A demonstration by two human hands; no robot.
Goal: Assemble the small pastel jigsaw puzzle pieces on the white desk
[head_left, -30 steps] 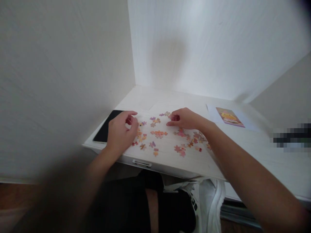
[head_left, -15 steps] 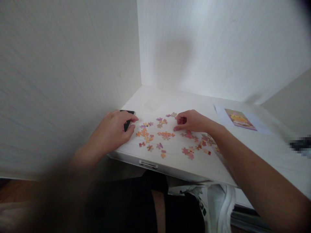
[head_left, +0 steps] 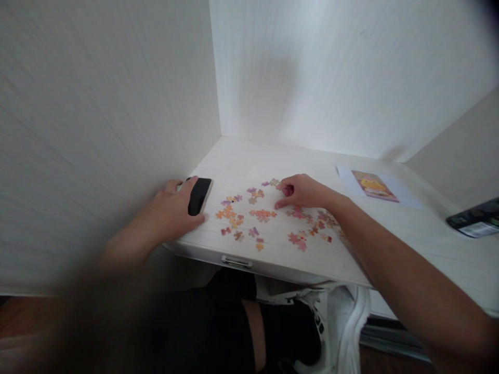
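Observation:
My left hand [head_left: 175, 210] rests over a black-screened phone [head_left: 201, 193] at the table's left side. Its fingers and thumb are spread, covering the phone's left part. On the table, my right hand [head_left: 298, 191] has loosely curled fingers, with the thumb apart from them and no piece visible between. Its fingertips are beside, perhaps touching, a pale puzzle piece [head_left: 275, 182]. Left of my right thumb lies a joined strip of orange-pink puzzle pieces [head_left: 263, 214]. Loose orange pieces [head_left: 228, 213] spread to the left, and pink pieces [head_left: 298, 240] lie nearer the front edge.
A paper with a picture of a yellow figure [head_left: 375, 186] lies at the back right. Farther right is a dark object with a white label [head_left: 477, 221]. Pale walls bound the white table [head_left: 268, 161]. A drawer handle [head_left: 236, 262] is on its front.
My left hand has drawn back to the left, uncovering more of the phone. The right hand keeps nearly the same place and pose. The view has shifted slightly.

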